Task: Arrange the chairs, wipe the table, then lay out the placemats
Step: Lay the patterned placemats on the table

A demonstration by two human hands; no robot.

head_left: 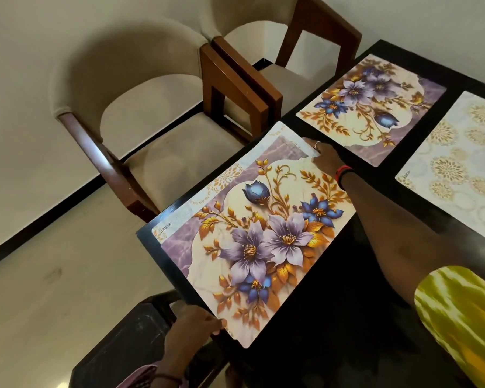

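Head view: black table (pixel 333 317) with three placemats on it. Nearest floral placemat (pixel 252 233) lies at the table's left edge, on top of a second mat whose pale gold-patterned border (pixel 227 177) shows along its far-left side. Left hand (pixel 193 323) pinches the near corner of the floral placemat, fingers closed on its edge, thumb on top. Right hand (pixel 324 155) rests flat on the mat's far corner, fingers extended, pressing down, not gripping; ring on one finger, red and black bands (pixel 343 175) at wrist. Second floral placemat (pixel 373 107) farther along the left edge, apart from the first. Gold medallion placemat (pixel 459 163) to the right. Two beige upholstered chairs (pixel 151 121) with wooden arms stand side by side, left of the table.
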